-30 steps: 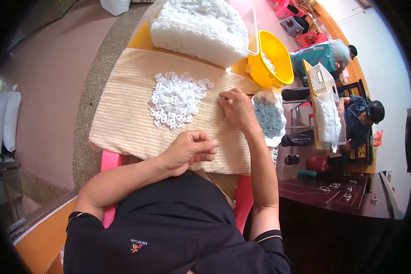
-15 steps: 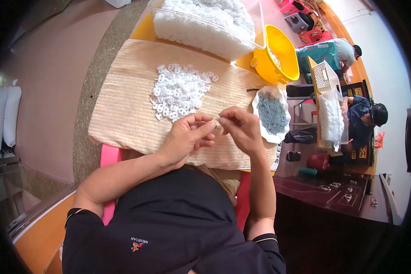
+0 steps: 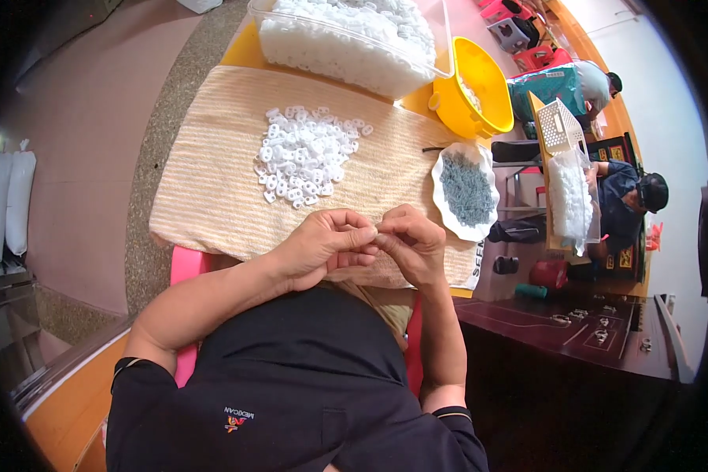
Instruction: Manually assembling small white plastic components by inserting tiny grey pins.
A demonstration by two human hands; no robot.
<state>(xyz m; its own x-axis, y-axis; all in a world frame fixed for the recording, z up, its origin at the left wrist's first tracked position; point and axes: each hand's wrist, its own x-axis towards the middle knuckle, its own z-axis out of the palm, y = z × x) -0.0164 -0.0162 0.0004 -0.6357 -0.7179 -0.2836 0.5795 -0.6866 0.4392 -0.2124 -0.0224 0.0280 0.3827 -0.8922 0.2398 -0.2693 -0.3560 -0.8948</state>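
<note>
The left hand [image 3: 322,245] and right hand [image 3: 417,242], thumbs and fingers pinched around a tiny item [image 3: 377,234] too small to identify, meet near the loose pile of small white holed plastic pieces [image 3: 303,157], which lies on the beige striped cloth [image 3: 212,181] just beyond the left hand.

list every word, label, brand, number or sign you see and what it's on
Wording not copied here:
Shirt: pale lettering, upside down, beside a small coloured logo
Cloth: dark letters, right edge, partly visible
Teal bag: printing too small to read
Dark panel: yellowish marks, too small
</note>
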